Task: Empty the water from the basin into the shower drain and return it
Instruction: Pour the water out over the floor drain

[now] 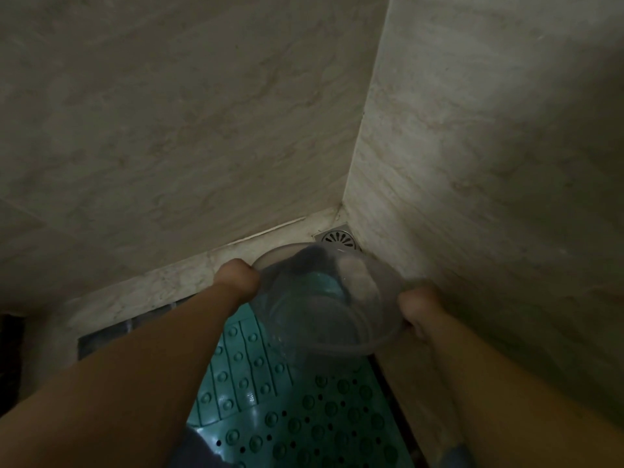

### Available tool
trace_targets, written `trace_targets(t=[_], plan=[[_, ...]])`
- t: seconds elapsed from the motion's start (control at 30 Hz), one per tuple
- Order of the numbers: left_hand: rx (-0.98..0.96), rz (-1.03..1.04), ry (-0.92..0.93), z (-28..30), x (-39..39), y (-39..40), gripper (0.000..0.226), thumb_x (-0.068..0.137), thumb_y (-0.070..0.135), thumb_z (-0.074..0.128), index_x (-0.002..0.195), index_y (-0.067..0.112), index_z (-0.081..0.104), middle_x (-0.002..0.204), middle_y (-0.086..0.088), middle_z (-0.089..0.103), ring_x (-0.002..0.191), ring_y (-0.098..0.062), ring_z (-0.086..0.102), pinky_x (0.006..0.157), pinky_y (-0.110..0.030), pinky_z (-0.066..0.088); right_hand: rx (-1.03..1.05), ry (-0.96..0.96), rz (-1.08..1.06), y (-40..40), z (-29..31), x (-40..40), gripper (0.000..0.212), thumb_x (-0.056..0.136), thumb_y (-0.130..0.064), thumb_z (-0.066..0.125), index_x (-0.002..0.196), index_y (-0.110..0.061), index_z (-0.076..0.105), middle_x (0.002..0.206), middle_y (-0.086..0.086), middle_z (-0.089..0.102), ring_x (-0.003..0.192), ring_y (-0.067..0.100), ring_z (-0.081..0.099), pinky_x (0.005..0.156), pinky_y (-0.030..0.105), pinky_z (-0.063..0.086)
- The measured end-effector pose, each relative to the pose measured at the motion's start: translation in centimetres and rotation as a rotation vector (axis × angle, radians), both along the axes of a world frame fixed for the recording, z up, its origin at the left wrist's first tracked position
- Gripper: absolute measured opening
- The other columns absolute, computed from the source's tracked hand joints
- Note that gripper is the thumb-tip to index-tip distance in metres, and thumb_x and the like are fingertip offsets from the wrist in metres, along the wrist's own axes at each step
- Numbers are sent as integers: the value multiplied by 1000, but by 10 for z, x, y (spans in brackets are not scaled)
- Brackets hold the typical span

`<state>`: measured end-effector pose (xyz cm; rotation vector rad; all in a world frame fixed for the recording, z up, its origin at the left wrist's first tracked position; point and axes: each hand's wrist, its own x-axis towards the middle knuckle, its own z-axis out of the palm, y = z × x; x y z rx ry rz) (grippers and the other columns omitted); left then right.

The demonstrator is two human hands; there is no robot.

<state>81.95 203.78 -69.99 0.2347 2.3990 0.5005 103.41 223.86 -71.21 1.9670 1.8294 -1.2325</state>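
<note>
Forearms fill the lower view, blurred and dim. Nearest, a teal rubber mat (304, 417) with round studs and holes covers the floor, partly hidden by the basin (324, 298). The left hand (238, 278) and right hand (420, 309) each clench the rim of this clear, round plastic basin, tilted toward the drain (337, 238). Water inside is hard to make out. Beyond the basin, the slotted metal drain sits in the marbled wall corner.

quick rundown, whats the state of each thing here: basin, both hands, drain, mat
basin: clear, held off the floor, tipped toward the corner drain; water level hard to tell
left hand: closed on the basin's left rim
right hand: closed on the basin's right rim
drain: uncovered grate, in the floor corner
mat: lying flat on the floor below the basin
</note>
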Motion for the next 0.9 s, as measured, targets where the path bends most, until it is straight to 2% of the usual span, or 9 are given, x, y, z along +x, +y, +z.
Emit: trace_targets(t=[0.13,0.27,0.4,0.43,0.5,0.57,0.7,0.83,0.9], plan=[[-3,-12,12,1,0,-1,38,90,25,56,104,-6,71,108,-25,70,99,-39,67,83,-37,54,-21,-14,50,0,1,0,32,95,-7,43,119,8,58,116,26,61,101,37,63,85,43,52],[2,-25,53,1,2,0,38,91,28,55,101,-5,72,106,-25,71,98,-38,67,81,-35,51,-20,-39,56,0,4,1,27,94,-9,44,109,7,61,90,22,58,78,32,59,67,37,47],[11,-25,83,2,3,-1,36,91,28,56,101,-3,73,107,-24,70,101,-37,65,79,-31,46,4,-97,74,-3,10,-2,18,97,-10,44,88,0,55,77,19,57,54,28,62,61,36,48],[13,-31,92,3,3,-1,35,91,26,55,100,-3,72,107,-24,70,101,-38,64,78,-31,45,6,-86,64,-3,9,-2,20,96,-10,45,87,3,57,79,23,60,54,27,67,62,38,51],[19,-48,110,4,3,-1,31,92,20,52,97,-4,72,108,-26,69,102,-39,63,78,-31,44,10,-19,30,-3,5,0,24,94,-8,48,105,8,61,101,27,66,85,32,72,74,43,56],[30,-60,127,6,4,-1,29,91,18,51,95,-3,71,107,-28,68,102,-40,63,80,-32,46,11,15,8,-3,5,0,31,93,-8,50,118,8,60,115,27,64,102,38,66,87,48,56],[60,-61,132,7,8,-4,27,92,17,51,94,-2,70,108,-27,68,101,-39,62,74,-27,38,4,14,2,-4,7,2,34,93,-8,49,122,8,59,117,27,64,103,39,66,86,48,56],[77,-61,125,8,8,-7,29,93,18,52,104,-1,70,114,-25,68,104,-38,62,76,-28,41,43,31,14,-6,9,2,34,91,-9,50,118,8,62,114,29,66,101,40,67,77,41,55],[80,-79,114,8,7,-7,28,92,20,52,97,-1,70,107,-25,69,97,-37,63,71,-28,39,53,53,18,-6,9,2,32,89,-7,50,113,9,64,109,28,68,97,40,69,77,44,57]])
